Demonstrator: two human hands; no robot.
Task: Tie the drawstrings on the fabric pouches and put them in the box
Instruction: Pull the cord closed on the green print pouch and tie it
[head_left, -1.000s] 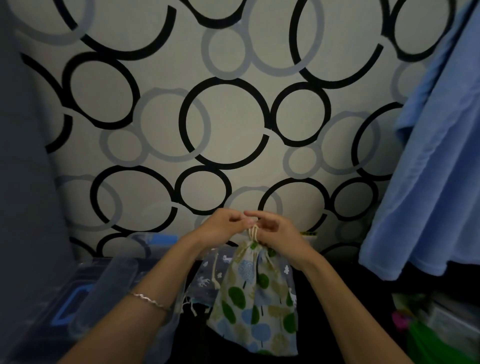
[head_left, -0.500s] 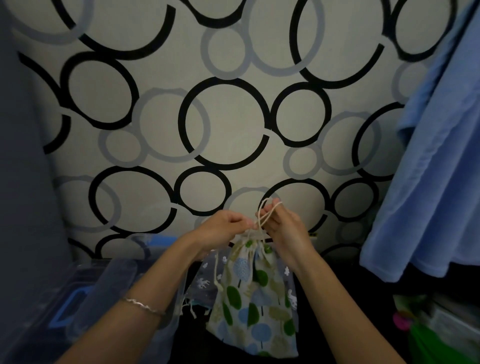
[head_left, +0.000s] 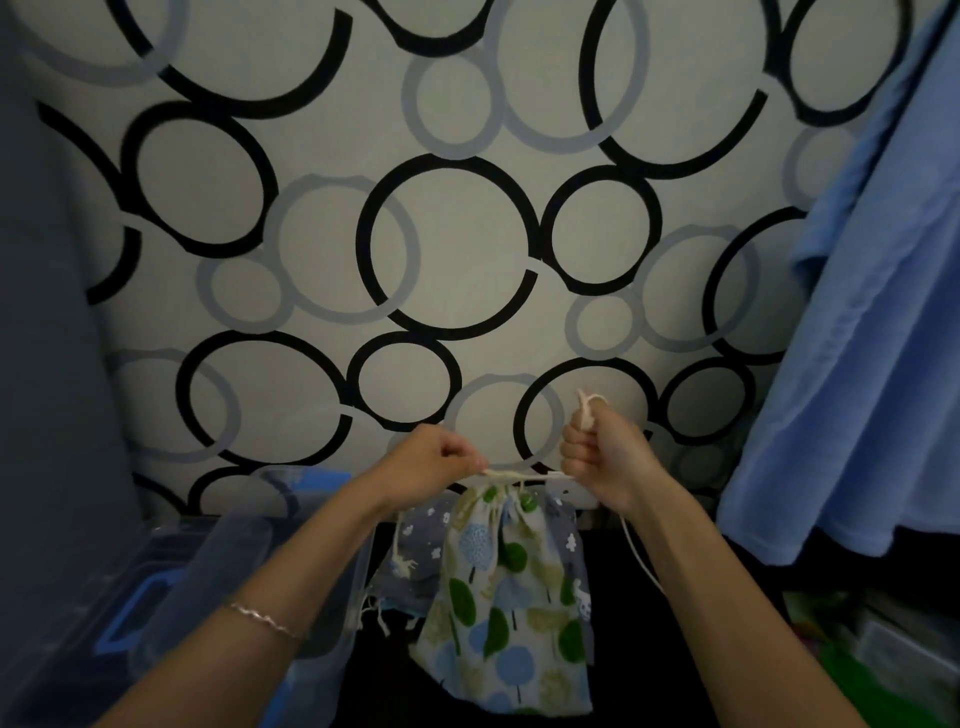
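Observation:
A cream pouch (head_left: 506, 603) printed with green and blue trees hangs from its cream drawstring (head_left: 511, 474), which runs taut between my hands. My left hand (head_left: 434, 462) pinches one end of the cord at the pouch's gathered mouth. My right hand (head_left: 605, 457) is fisted around the other end, with a loop of cord sticking up above the fist and a loose tail hanging under the wrist. Behind it lies a grey-blue pouch (head_left: 415, 556) with white prints. A clear plastic box (head_left: 244, 587) with blue latches stands at lower left, under my left forearm.
A wall covering with black and grey rings (head_left: 447, 244) fills the background. Blue cloth (head_left: 862, 374) hangs at the right. Green and other coloured items (head_left: 862, 670) sit at lower right. A dark grey surface (head_left: 47, 364) borders the left.
My hands have pulled apart sideways, drawing the cord tight across the pouch mouth. The right hand has moved right and up with the cord looped in its fist.

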